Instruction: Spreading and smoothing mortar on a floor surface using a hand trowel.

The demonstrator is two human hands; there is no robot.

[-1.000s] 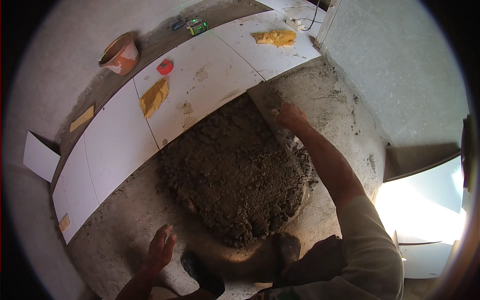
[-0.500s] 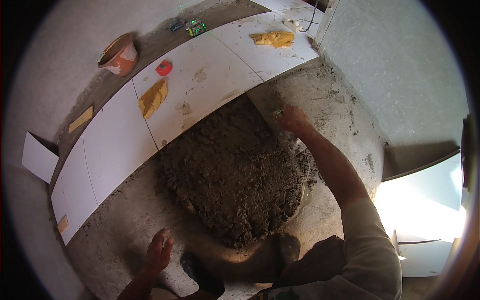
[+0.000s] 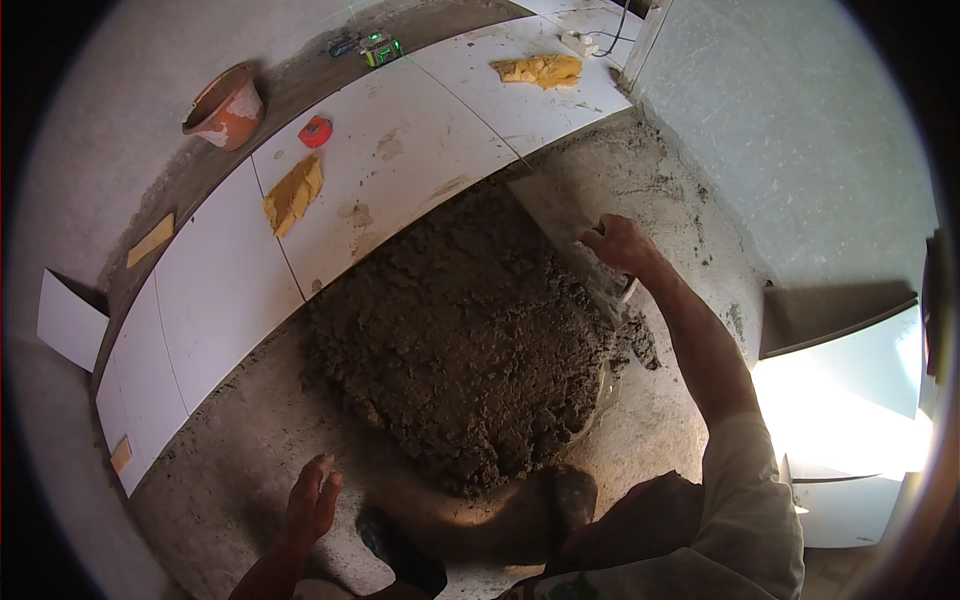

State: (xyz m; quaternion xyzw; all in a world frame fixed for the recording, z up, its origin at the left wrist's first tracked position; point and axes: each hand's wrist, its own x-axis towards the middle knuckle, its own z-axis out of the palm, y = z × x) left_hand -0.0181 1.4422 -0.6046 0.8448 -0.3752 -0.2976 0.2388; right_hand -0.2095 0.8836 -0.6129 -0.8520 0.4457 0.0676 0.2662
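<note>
A broad patch of wet, rough mortar [image 3: 460, 340] lies on the floor in front of me, against the edge of the white tiles [image 3: 370, 180]. My right hand [image 3: 622, 243] is closed round the handle of a long, flat trowel [image 3: 548, 203]. Its mortar-smeared blade rests along the right side of the patch, and one far corner lies close to the tile edge. Over the bare floor to the lower left, my left hand [image 3: 313, 498] hangs empty, its fingers apart.
On the tiles lie crumpled yellow sponge-like pieces [image 3: 293, 195] and a red tape measure [image 3: 316, 131]. Behind them stand an orange bucket [image 3: 230, 112] and a green-lit laser level [image 3: 380, 49]. A white power strip [image 3: 578, 43] sits at the far right. Loose tiles [image 3: 850, 400] lean by the right wall.
My right hand has moved right and slightly nearer with the trowel, leaving a small heap of mortar at the patch's right edge. The left hand stays almost in place.
</note>
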